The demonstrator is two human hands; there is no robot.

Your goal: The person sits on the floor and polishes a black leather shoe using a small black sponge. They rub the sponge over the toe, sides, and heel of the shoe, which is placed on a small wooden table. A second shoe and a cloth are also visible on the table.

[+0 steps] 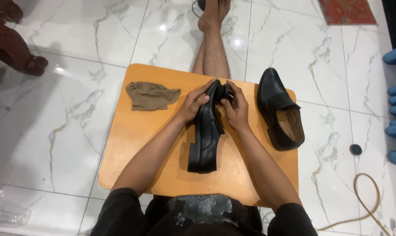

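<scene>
Brown cloth [151, 95], one piece, is seen crumpled near the far left corner of the wooden board [132, 144]. Two black shoes are counted: one shoe [205, 131] is held on its side at the board's middle, gripped at the toe by the left hand [193, 105] and right hand [235, 109]; the second shoe [279, 111] is set upright along the right edge.

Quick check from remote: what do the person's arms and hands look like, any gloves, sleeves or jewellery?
Both hands, left hand and right hand, are bare: no gloves, and no rings or watch that I can see. The forearms are uncovered; short black sleeves end near the elbows.
</scene>
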